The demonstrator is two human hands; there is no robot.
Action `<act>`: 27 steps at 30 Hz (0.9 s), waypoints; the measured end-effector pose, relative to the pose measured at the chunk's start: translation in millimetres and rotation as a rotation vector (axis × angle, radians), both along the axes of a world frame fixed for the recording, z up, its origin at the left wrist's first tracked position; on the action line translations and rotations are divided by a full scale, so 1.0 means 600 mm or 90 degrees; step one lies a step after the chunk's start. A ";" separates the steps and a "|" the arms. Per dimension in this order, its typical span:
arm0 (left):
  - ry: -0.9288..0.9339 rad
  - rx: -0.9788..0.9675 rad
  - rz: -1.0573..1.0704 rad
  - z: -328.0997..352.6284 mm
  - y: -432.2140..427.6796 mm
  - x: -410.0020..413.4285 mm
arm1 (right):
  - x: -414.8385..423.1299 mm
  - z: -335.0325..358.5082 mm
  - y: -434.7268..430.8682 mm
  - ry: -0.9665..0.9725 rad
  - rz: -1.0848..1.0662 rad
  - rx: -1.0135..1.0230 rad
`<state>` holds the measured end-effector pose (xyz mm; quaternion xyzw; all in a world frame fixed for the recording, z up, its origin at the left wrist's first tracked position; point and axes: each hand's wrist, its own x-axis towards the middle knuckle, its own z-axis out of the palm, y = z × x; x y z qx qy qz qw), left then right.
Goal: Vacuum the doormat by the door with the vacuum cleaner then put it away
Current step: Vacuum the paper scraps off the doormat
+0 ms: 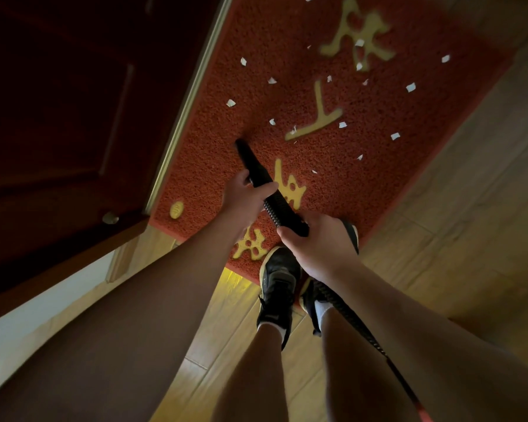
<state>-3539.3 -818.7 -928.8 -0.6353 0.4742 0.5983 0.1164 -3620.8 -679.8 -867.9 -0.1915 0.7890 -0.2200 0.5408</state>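
Scraps of paper [410, 87] dot the doormat [256, 86]; your left hand [244, 199] curls round the black nozzle [252, 161]; your right hand [320, 242] grips the hose [272, 210] behind it.

Left hand [244, 196] wraps the nozzle [250, 159], hiding its middle. The hose [360, 332] vanishes under the right hand [317, 242], reappears, then runs off the bottom edge. The right shoe [351, 231] is mostly hidden behind that hand. The doormat [256, 32] is cropped at its far end by the top edge, and the yellow character [375, 24] there is blurred.
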 end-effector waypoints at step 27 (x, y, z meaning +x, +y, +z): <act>0.032 0.067 -0.131 0.004 0.117 -0.021 | 0.020 0.038 0.126 0.009 -0.181 0.063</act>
